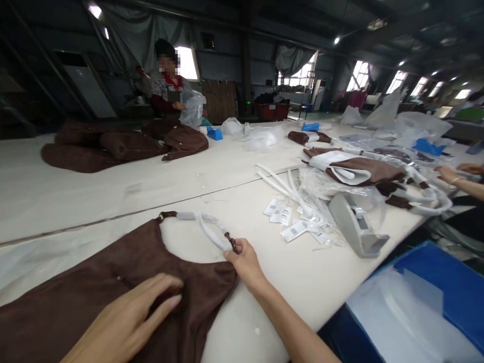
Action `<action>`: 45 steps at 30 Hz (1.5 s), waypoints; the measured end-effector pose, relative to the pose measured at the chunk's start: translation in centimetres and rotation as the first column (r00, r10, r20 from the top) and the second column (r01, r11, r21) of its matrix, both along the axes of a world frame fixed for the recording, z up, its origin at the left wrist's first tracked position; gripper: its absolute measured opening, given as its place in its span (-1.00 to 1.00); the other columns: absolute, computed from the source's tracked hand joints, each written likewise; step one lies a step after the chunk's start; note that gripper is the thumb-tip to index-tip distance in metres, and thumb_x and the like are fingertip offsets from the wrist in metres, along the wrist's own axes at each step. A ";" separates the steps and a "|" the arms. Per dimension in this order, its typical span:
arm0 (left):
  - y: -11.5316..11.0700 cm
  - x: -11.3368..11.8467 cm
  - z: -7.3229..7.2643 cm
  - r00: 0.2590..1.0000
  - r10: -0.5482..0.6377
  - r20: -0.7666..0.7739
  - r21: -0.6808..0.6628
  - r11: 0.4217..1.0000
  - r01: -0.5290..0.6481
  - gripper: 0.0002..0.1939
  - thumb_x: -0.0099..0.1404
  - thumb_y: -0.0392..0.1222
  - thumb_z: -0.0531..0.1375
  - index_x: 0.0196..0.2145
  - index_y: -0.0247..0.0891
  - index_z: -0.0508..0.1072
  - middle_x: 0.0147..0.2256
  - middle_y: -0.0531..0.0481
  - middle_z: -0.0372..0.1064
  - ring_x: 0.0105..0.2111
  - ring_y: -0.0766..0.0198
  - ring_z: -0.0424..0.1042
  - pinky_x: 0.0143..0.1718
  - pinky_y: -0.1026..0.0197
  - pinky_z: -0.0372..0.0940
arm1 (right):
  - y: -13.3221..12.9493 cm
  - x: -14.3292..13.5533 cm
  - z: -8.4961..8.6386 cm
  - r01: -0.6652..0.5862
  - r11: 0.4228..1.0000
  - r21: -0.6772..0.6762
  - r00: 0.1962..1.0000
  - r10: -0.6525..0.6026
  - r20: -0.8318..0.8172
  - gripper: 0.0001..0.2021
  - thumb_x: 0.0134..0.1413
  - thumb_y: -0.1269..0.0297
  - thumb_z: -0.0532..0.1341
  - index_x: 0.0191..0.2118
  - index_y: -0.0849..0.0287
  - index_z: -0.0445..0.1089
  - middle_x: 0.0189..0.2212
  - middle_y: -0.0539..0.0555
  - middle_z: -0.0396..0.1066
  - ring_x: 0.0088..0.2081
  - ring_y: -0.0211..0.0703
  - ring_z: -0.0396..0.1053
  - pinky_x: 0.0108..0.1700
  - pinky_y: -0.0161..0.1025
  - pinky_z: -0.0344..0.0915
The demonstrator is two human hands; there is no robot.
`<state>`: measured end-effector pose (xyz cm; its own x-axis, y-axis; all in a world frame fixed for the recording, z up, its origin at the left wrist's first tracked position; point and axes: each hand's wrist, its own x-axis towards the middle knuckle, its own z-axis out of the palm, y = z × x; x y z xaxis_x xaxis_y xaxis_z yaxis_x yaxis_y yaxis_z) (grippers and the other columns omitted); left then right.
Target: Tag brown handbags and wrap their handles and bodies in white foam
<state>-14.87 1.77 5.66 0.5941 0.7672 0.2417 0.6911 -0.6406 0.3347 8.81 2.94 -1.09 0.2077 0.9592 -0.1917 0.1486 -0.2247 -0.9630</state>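
Your right hand (246, 259) pinches the dark strap end (235, 246) of the wrapped handle (214, 221), while your left hand (141, 307), loosely curled and grasping nothing, is over the brown shoulder bag (104, 262) lying on the white table (280, 282).

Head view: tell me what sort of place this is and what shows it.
Probably a bag workshop or packing floor: several brown bags lie on a long white surface, with loose clear plastic and small printed tags on it too.
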 end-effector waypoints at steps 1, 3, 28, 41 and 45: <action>1.0 1.8 0.2 0.999 -0.040 -0.024 -0.028 0.999 0.039 -0.66 0.36 0.13 0.07 -0.09 -0.06 0.49 -0.12 0.02 0.52 -0.15 0.15 0.51 -0.07 0.27 0.38 | -0.4 -0.1 -0.1 0.007 1.000 0.023 0.999 -0.006 -0.036 -0.72 0.04 0.30 0.20 -0.09 0.19 0.32 -0.18 0.07 0.51 -0.17 -0.17 0.47 -0.11 -0.25 0.36; 2.9 5.4 0.1 0.988 -0.138 -0.062 -0.065 0.989 0.134 -0.58 0.40 0.11 0.00 0.04 -0.10 0.43 0.03 -0.03 0.46 0.03 0.10 0.43 0.10 0.15 0.29 | -1.4 0.1 -0.3 -0.002 0.996 0.094 0.991 0.014 -0.133 -0.69 0.01 0.31 0.23 -0.07 0.19 0.35 -0.17 0.06 0.52 -0.14 -0.14 0.47 -0.08 -0.22 0.36; 4.1 14.4 -1.9 0.918 0.305 -0.252 -0.514 0.762 -0.394 -0.65 0.23 0.14 0.00 -0.34 -0.19 0.32 -0.32 -0.15 0.48 -0.26 -0.04 0.47 -0.33 0.13 0.17 | 4.1 21.8 2.4 0.057 0.984 0.169 0.638 -0.166 0.752 -0.70 0.24 0.38 0.04 -0.05 0.25 0.46 -0.12 0.22 0.49 -0.05 -0.04 0.43 0.03 -0.22 0.26; 4.3 15.2 -5.3 0.797 0.542 0.267 -0.779 0.609 -0.152 -0.85 0.03 -0.10 0.08 -0.44 -0.17 0.18 -0.46 0.04 0.45 -0.46 0.18 0.44 -0.44 0.23 0.26 | 10.7 23.6 3.4 0.148 0.984 0.097 0.814 -0.177 0.553 -0.87 0.08 0.35 0.12 -0.44 0.21 0.35 -0.25 0.27 0.44 -0.05 0.09 0.40 -0.05 -0.12 0.27; 3.4 15.2 -3.7 0.587 0.697 0.411 -0.900 0.415 0.137 -0.68 -0.08 -0.07 0.17 -0.34 -0.20 0.21 -0.31 -0.10 0.53 -0.38 0.10 0.50 -0.45 0.17 0.36 | 8.6 24.7 5.7 0.070 0.989 0.132 0.963 -0.101 0.250 -0.75 0.00 0.05 0.17 -0.45 0.14 0.24 -0.29 0.17 0.50 -0.15 -0.01 0.44 -0.17 -0.19 0.31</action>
<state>0.29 5.18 1.92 0.2612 0.8737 -0.4103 0.0510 0.4120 0.9097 33.52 11.59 4.62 0.3167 0.9485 -0.0051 0.3783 -0.1312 -0.9163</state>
